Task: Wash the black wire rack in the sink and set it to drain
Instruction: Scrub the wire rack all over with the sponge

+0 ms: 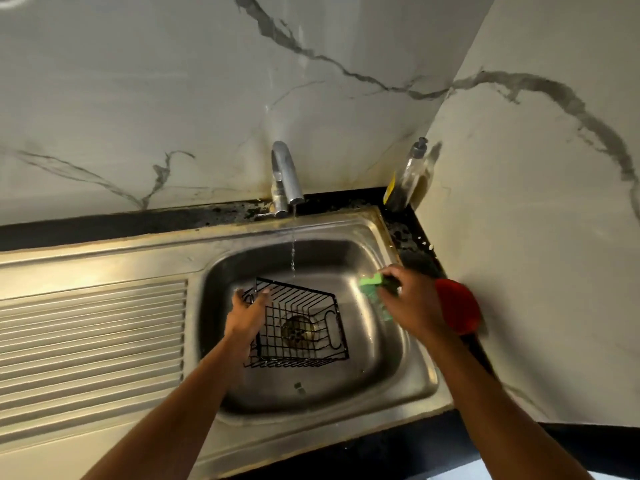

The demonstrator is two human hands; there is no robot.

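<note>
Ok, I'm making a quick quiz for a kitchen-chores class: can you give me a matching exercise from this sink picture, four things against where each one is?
Things:
1. black wire rack
2. green sponge
3. soap dispenser bottle
4. red cup

Places:
A. in the corner where the two marble walls meet, behind the sink
B. in the grip of the right hand
C. tilted in the basin over the drain, held at its left edge by the left hand
D. on the dark counter right of the basin, partly hidden behind the right hand

Pairs: 1-C, 2-B, 3-A, 4-D
</note>
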